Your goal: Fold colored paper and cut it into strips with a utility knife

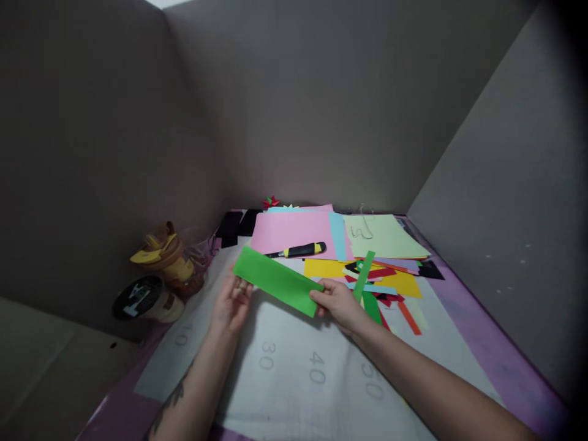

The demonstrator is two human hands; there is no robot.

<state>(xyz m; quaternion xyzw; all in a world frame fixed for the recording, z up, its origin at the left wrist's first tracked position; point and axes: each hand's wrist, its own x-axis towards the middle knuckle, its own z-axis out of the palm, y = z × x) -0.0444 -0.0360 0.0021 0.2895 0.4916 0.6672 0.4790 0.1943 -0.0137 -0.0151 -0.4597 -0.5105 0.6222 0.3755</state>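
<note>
A green paper strip [278, 282] is held tilted above the white sheet with printed numbers. My right hand [337, 303] pinches its lower right end between thumb and fingers. At the upper left end, my left hand [233, 300] has its fingers curled behind the strip, partly hidden by it. Just beyond the strip a black and yellow utility knife [305, 249] lies on pink paper [294, 228]. Close to my right hand is a pile of coloured paper strips [386, 274], with a narrow green strip [365, 272] on top.
Pale green sheets [381, 233] lie at the back right beside light blue paper [337, 229]. Small folded paper stars [271, 201] sit at the back. On the left stand a jar with a black lid [138, 297] and a brown pot [172, 260]. Grey walls [294, 110] enclose the table.
</note>
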